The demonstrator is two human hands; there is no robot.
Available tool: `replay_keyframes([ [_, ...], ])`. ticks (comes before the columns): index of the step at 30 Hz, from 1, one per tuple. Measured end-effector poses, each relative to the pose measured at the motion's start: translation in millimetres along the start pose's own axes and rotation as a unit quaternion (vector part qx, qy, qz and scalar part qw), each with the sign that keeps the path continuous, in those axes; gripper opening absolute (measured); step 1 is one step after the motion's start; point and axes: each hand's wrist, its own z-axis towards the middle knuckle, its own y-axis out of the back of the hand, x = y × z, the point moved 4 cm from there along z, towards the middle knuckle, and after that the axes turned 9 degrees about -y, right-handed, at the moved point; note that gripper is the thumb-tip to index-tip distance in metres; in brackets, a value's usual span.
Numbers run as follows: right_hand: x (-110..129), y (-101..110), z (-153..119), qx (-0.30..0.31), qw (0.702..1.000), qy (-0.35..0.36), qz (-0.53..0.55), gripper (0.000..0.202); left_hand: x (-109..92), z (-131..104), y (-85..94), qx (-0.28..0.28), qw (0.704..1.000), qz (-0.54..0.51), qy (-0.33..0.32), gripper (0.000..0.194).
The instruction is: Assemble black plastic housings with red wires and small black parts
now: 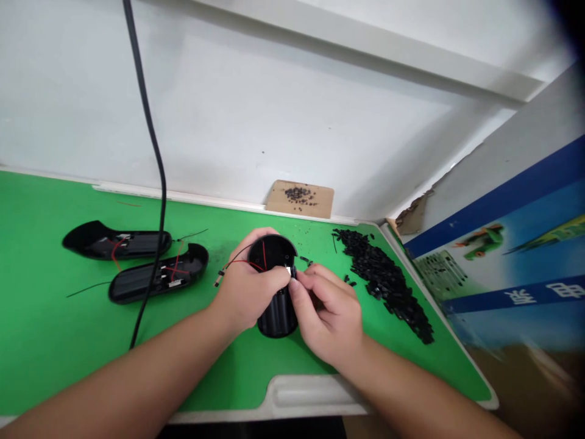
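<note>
A black plastic housing (277, 314) with an open rounded top and thin red and black wires is held upright over the green table. Wrapped round its left side is my left hand (249, 286), its thumb pressing near a small white part (288, 270) at the right rim. My right hand (326, 305) pinches at that same rim; whatever is between its thumb and forefinger is too small to name. A small connector (219, 277) hangs on wires to the left of my left hand.
Two similar black housings (137, 244) with wires lie at the left. A black cable (148, 122) hangs in front of them. Many small black parts (388, 277) are heaped at the right. Tiny dark pieces sit on cardboard (274, 198) at the table's back edge.
</note>
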Motion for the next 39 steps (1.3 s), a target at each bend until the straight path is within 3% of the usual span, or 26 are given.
replay_keyframes([
  [9,5,-5,-5,-0.059,0.996,0.043,-0.052,0.018,-4,-4,-0.5,0.019,0.996,0.04,-0.075,0.033],
  [20,6,-7,-10,-0.055,0.987,0.093,-0.117,0.022,6,-10,-0.7,0.011,1.0,-0.002,-0.013,0.04],
  [25,6,-7,-9,-0.049,0.984,0.111,-0.131,0.023,7,-11,-1.5,-0.008,1.0,0.022,-0.017,0.039],
  [34,3,-10,-7,-0.054,0.989,0.094,-0.099,0.025,6,-8,-1.2,-0.01,1.0,-0.02,0.0,0.041],
  [39,5,-7,-2,-0.062,0.995,0.077,-0.03,0.022,3,-4,-3.3,0.012,0.997,-0.075,0.033,0.031],
])
